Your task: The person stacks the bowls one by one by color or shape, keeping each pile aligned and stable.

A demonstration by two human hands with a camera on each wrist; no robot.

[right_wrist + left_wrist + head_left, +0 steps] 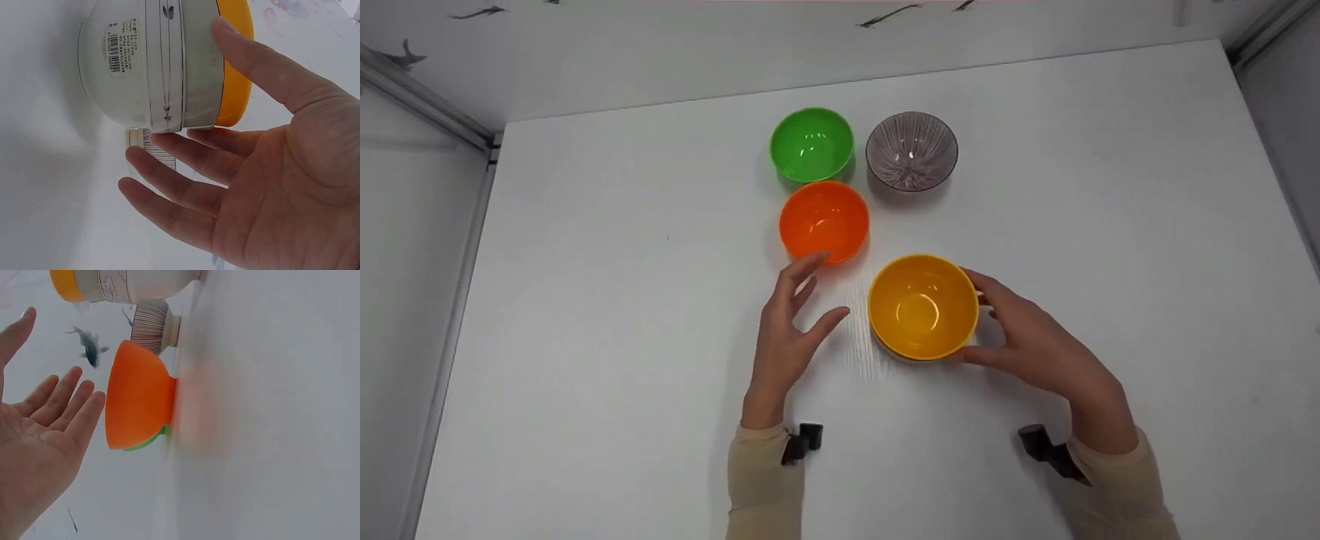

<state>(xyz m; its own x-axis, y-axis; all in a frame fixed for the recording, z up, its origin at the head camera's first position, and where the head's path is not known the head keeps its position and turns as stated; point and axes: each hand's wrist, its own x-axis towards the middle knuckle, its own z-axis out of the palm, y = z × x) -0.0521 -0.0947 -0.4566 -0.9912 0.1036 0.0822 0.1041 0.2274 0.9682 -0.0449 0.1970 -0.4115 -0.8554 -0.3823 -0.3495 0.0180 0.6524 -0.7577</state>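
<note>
In the head view a yellow bowl (922, 300) tops a stack. Below it the right wrist view shows a pale greenish bowl (201, 67) and a white patterned bowl (101, 84) with a barcode label. My right hand (1035, 341) rests along the stack's right side, thumb at the near side and fingertips at the far side, fingers fairly straight. To the left, my left hand (787, 334) holds nothing, its thumb apart from the stack. Its fingertips overlap the near rim of an orange bowl (825, 217) in the head view.
Behind the orange bowl stands a green bowl (811, 142). Right of that is a purplish striped bowl (912, 150). All stand on a white table (585, 300) with a white wall (660, 52) painted with dark fish along its far edge.
</note>
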